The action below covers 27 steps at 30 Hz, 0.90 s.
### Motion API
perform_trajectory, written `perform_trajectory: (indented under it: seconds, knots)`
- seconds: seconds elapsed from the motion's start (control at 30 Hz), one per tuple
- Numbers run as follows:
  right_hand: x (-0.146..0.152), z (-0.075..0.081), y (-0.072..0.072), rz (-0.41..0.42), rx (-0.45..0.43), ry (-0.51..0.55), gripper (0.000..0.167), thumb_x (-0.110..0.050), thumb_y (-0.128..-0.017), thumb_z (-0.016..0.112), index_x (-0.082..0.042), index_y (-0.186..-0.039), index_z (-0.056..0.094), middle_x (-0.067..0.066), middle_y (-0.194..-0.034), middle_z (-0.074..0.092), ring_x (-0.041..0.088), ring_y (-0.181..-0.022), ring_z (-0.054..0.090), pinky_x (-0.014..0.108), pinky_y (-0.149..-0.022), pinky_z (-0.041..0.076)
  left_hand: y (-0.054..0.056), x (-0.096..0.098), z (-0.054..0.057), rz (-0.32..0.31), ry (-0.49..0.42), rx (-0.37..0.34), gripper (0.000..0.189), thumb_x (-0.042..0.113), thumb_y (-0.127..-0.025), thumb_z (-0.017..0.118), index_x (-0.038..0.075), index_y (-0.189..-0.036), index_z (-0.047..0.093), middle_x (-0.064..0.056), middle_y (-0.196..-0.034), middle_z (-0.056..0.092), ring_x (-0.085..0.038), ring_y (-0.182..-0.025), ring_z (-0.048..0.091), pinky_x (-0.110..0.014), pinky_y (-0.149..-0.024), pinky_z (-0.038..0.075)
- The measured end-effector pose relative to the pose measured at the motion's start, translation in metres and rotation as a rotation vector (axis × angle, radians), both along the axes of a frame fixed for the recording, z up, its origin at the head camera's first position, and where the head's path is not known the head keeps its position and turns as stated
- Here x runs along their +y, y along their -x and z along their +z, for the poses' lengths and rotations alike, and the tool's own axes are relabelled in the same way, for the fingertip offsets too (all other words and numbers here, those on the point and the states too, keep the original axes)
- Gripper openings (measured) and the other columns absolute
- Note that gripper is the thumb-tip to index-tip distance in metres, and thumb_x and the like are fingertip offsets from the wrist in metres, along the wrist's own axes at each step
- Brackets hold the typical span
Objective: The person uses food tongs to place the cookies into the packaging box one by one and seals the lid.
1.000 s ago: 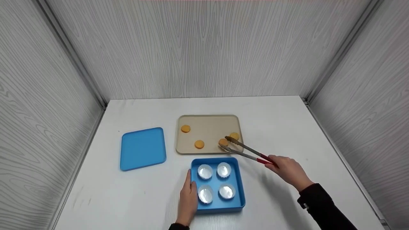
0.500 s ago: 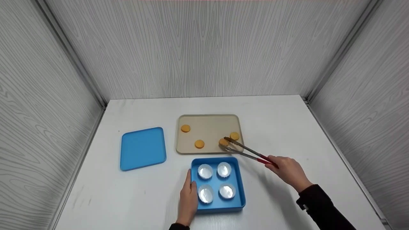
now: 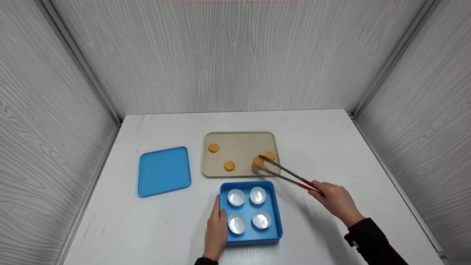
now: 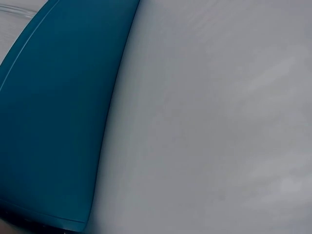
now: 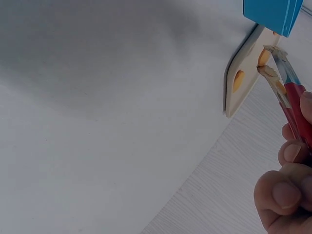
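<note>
On my head feed, a flat blue panel (image 3: 164, 171) with rounded corners lies slightly turned on the left part of the white tabletop (image 3: 312, 136). I also see pale grey wood-grain walls (image 3: 235, 55) on three sides, with grey strips (image 3: 82, 60) along their corners.

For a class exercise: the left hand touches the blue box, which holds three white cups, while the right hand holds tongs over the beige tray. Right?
Not quite: the head view shows four white cups in the blue box, not three. The left hand touches it, and the right hand holds tongs over the beige tray.
</note>
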State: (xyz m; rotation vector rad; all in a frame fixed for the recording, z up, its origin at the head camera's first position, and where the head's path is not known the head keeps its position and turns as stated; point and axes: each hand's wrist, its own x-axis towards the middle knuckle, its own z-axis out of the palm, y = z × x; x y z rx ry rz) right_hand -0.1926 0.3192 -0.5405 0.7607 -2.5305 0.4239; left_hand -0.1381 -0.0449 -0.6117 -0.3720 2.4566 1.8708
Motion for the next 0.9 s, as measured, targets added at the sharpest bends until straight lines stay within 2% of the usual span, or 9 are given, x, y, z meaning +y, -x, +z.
perform_trajectory:
  seconds: [0.17, 0.4, 0.73, 0.9]
  knots:
    - [0.004, 0.005, -0.008, 0.032, 0.066, 0.034, 0.026, -0.005, -0.077, 0.088, -0.008, -0.094, 0.070, -0.006, -0.070, 0.060, 0.002, -0.059, 0.046, 0.021, -0.049, 0.042, 0.001, 0.000, 0.000, -0.003, 0.002, -0.002, 0.055, 0.017, -0.110, 0.039, 0.005, -0.162, 0.025, -0.015, -0.167, 0.028, -0.034, -0.154, 0.025, -0.055, -0.123, 0.025]
    - [0.009, 0.016, -0.023, 0.057, 0.126, 0.035, 0.034, -0.004, -0.072, 0.091, -0.009, -0.100, 0.072, -0.007, -0.071, 0.061, 0.000, -0.059, 0.046, 0.018, -0.048, 0.042, 0.000, -0.001, -0.002, -0.002, -0.007, 0.017, 0.055, 0.017, -0.110, 0.039, 0.005, -0.162, 0.026, -0.015, -0.166, 0.029, -0.034, -0.154, 0.025, -0.055, -0.123, 0.025]
    - [0.016, 0.041, -0.051, 0.120, 0.083, 0.034, 0.042, -0.003, -0.067, 0.092, -0.013, -0.102, 0.072, -0.015, -0.069, 0.052, -0.007, -0.057, 0.037, 0.010, -0.047, 0.035, -0.001, -0.002, -0.003, -0.014, -0.030, 0.028, 0.054, 0.018, -0.111, 0.037, 0.006, -0.163, 0.024, -0.014, -0.167, 0.028, -0.034, -0.154, 0.023, -0.055, -0.124, 0.022]
    - [0.020, 0.049, -0.062, 0.173, 0.088, 0.020, 0.023, -0.020, -0.084, 0.084, -0.014, -0.104, 0.073, -0.016, -0.069, 0.051, -0.009, -0.057, 0.036, 0.010, -0.046, 0.033, 0.000, -0.002, -0.002, -0.012, -0.019, 0.012, 0.055, 0.019, -0.111, 0.038, 0.006, -0.163, 0.024, -0.014, -0.167, 0.027, -0.033, -0.154, 0.023, -0.055, -0.124, 0.023]
